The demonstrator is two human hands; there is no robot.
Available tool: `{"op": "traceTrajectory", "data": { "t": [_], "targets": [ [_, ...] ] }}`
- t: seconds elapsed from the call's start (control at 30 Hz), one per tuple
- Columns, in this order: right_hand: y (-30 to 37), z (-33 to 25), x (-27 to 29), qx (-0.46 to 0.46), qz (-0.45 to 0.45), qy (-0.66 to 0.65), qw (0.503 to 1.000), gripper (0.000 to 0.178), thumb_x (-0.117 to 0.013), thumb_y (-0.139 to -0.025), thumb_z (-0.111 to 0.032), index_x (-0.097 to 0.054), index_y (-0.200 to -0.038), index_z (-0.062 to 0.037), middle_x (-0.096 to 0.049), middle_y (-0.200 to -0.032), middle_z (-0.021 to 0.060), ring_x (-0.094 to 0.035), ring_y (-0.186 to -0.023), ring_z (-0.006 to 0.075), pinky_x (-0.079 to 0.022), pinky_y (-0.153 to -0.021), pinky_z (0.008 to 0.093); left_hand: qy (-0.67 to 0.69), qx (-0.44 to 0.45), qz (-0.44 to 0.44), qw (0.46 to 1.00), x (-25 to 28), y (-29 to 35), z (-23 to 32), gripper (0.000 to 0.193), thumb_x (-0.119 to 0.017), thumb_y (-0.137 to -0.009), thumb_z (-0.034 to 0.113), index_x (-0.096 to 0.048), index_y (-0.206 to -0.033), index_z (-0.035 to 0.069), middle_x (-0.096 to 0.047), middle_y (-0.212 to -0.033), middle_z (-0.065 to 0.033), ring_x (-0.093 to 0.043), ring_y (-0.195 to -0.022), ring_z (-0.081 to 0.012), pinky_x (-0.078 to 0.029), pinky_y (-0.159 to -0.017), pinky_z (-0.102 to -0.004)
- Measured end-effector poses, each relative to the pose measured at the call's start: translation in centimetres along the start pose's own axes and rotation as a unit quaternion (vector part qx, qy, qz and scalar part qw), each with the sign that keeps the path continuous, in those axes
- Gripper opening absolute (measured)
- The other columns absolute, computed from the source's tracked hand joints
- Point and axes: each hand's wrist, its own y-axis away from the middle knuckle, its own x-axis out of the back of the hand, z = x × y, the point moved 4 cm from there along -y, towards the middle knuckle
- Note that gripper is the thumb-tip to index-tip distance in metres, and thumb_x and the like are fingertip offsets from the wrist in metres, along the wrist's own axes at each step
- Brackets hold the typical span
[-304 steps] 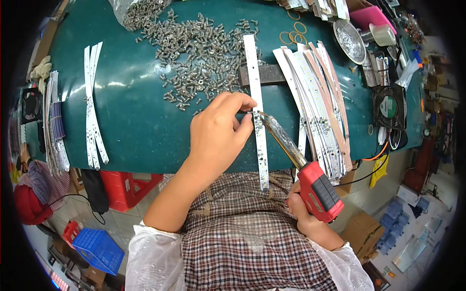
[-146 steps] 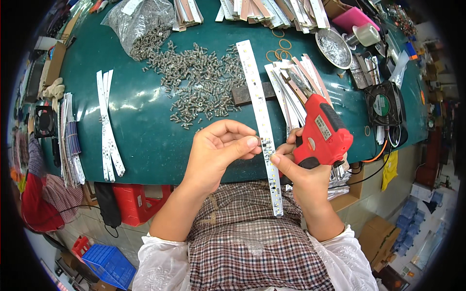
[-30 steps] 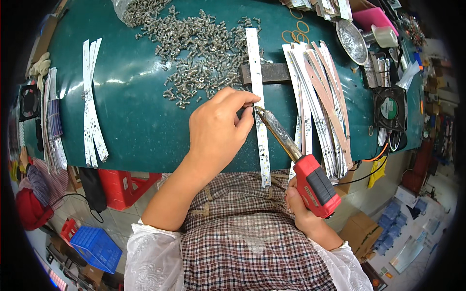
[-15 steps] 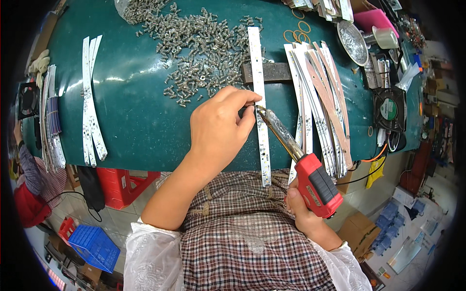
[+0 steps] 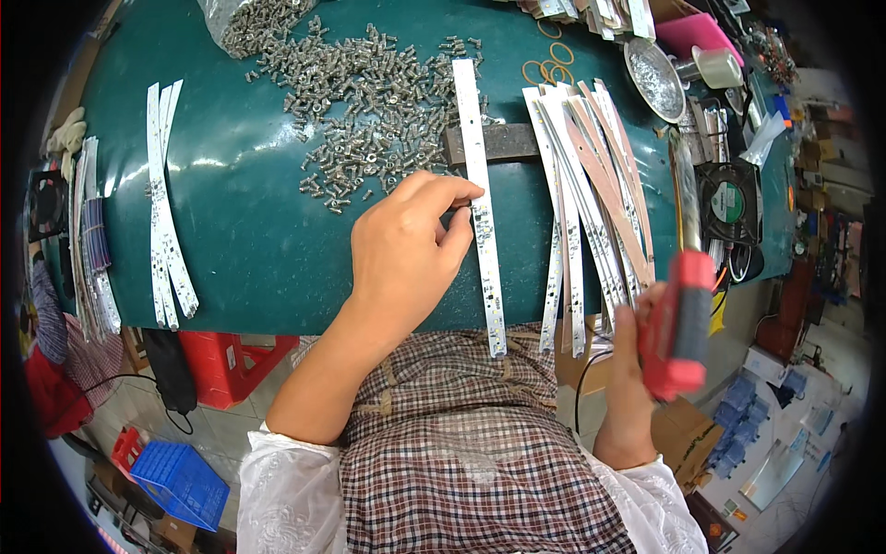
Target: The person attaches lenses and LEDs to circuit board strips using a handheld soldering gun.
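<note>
A narrow white LED circuit strip (image 5: 493, 286) lies lengthwise in front of me, its far part across a dark flat bar (image 5: 510, 143). My left hand (image 5: 401, 254) is at the strip's left edge with thumb and forefinger pinched together; what lies between the tips is mostly hidden, only a small dark bit showing. Off to the right, my right hand (image 5: 630, 379) grips a red and black soldering gun (image 5: 678, 323), blurred by motion. Its metal barrel points away from me, toward a black fan, apart from the strip.
Small metal fittings (image 5: 369, 111) are heaped at the back. More LED strips (image 5: 600, 185) lie stacked on the right, others (image 5: 163, 222) on the left. A metal dish (image 5: 655, 78), rubber bands (image 5: 556, 65) and a black fan (image 5: 729, 203) are at the right.
The soldering gun has swung right and away from the strip with my right hand, its barrel now pointing straight ahead. My left hand stays pinched at the strip's edge.
</note>
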Motion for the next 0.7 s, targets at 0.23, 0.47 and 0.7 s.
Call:
{"op": "traceTrajectory", "data": {
  "t": [0.23,0.47,0.7],
  "targets": [
    [-2.9,0.6,-4.2,0.196,0.003,0.221,0.955,0.056,-0.082,-0.063,-0.003,-0.052,-0.109,-0.0029,-0.055,-0.098,0.0140,-0.056,-0.088,0.0330,-0.046,-0.075,0.0391,-0.016,-0.022,-0.025,0.999,-0.2,0.2,1.0,0.033,-0.077,-0.074,0.008,-0.068,-0.106,0.009,-0.064,-0.099,-0.0046,-0.061,-0.063,-0.0114,-0.049,-0.056,-0.0263],
    [-3.8,0.3,-4.7,0.163,-0.010,0.241,0.957,0.054,-0.080,-0.070,0.000,-0.049,-0.114,-0.0010,-0.056,-0.096,0.0117,-0.060,-0.083,0.0235,-0.048,-0.075,0.0327,0.116,0.031,-0.052,0.991,-0.3,0.8,1.2,0.042,-0.075,-0.075,-0.002,-0.062,-0.115,0.005,-0.058,-0.114,-0.0104,-0.070,-0.076,-0.0152,-0.059,-0.064,-0.0262],
    [-4.6,1.1,-3.3,-0.090,-0.041,-0.090,0.991,0.052,-0.073,-0.074,0.011,-0.047,-0.117,-0.0014,-0.061,-0.087,0.0064,-0.061,-0.071,0.0117,-0.048,-0.061,0.0221,0.075,0.010,0.035,0.997,6.2,0.1,1.7,0.042,-0.070,-0.076,-0.007,-0.062,-0.116,0.004,-0.059,-0.115,-0.0092,-0.068,-0.076,-0.0129,-0.056,-0.064,-0.0239]
  ]
}}
